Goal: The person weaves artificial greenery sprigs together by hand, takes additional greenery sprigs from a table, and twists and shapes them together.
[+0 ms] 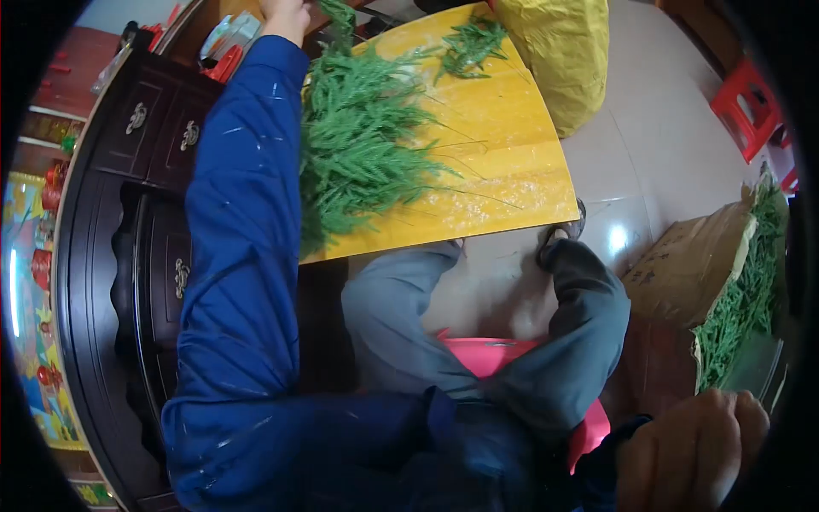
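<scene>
From my remote station I logged a dark wooden cabinet (102, 282) left of a yellow rectangular table (512, 171). An open brown cardboard box (691, 260), its markings illegible, and a crumpled yellow sack (554, 60) stood right. A pile of green feathery sprigs (367, 136) occupied the table's left side, long axes crosswise, thin stems pointing right. The right hand (693, 452) had curled fingers, contents indeterminable; the left hand (287, 13) was cropped, finger opening and grip indeterminable.

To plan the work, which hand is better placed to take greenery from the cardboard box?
Probably the right hand: it is near the cardboard box, while the left hand is far away.
</scene>
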A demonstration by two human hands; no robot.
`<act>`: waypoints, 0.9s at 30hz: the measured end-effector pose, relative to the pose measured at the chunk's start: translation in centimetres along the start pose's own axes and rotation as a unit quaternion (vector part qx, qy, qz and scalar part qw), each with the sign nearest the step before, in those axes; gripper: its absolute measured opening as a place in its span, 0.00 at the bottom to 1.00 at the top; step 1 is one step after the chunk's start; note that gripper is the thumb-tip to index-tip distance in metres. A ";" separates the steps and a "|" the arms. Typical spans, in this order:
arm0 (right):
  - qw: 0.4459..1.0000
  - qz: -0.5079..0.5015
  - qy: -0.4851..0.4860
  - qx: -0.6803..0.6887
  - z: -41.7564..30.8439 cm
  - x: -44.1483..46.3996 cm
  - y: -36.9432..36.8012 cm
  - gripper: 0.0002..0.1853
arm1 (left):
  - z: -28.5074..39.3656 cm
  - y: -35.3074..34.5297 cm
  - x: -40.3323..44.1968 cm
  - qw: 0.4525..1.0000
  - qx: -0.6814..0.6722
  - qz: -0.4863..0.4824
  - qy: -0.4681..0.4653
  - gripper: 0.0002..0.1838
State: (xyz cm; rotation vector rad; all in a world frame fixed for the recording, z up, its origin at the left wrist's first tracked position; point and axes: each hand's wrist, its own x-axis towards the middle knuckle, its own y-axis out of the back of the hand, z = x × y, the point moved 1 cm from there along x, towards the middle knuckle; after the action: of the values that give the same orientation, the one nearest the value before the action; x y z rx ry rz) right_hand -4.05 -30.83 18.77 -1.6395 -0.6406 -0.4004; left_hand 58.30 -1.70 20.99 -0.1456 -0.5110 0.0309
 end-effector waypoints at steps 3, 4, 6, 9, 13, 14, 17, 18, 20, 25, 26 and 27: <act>0.988 -0.002 0.027 -0.150 1.3 0.6 -1.0 0.08 | 2.0 1.4 -0.8 0.987 -0.157 -0.028 0.020 0.03; 0.979 -0.004 0.037 -0.198 1.8 0.7 -1.0 0.07 | 2.9 2.1 -0.3 0.978 -0.205 -0.015 0.031 0.03; 0.971 0.106 0.064 -0.204 3.2 -2.0 -0.1 0.04 | 4.6 3.3 1.4 0.954 -0.296 0.009 0.052 0.05; 0.913 0.280 0.101 -0.279 5.8 -5.1 2.0 0.06 | 8.5 5.6 1.8 0.977 -0.213 -0.017 0.017 0.06; 0.825 0.397 -0.035 -0.400 7.3 -6.6 5.6 0.09 | 14.6 6.1 -6.1 0.888 0.412 -0.082 -0.187 0.14; 0.819 0.402 -0.059 -0.405 7.7 -6.6 6.6 0.09 | 14.4 7.1 -7.1 0.755 0.597 -0.101 -0.251 0.16; 0.796 0.393 -0.129 -0.441 8.8 -7.2 9.5 0.07 | 13.3 6.6 -15.7 0.712 0.599 -0.292 -0.222 0.16; 0.787 0.389 -0.152 -0.453 9.2 -7.4 10.3 0.07 | 12.6 6.9 -18.2 0.689 0.617 -0.320 -0.205 0.17; 0.788 0.373 -0.171 -0.458 10.0 -8.0 11.9 0.07 | 12.5 6.0 -24.2 0.626 0.683 -0.350 -0.138 0.21; 0.771 0.383 -0.197 -0.470 12.0 -10.0 14.5 0.07 | 8.2 9.2 -27.3 0.767 0.510 -0.346 -0.180 0.20; 0.769 0.383 -0.199 -0.473 12.4 -10.3 14.5 0.07 | 8.2 9.6 -27.1 0.778 0.510 -0.312 -0.194 0.20; 0.775 0.372 -0.204 -0.468 12.6 -10.2 14.2 0.08 | 8.7 9.7 -27.0 0.788 0.509 -0.276 -0.208 0.19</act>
State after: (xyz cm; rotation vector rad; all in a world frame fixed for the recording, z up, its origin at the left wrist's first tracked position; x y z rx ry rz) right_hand -4.62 -21.41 -0.61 -2.8139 0.0127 0.3154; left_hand 30.60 7.23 14.02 1.1088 -0.9003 -0.2430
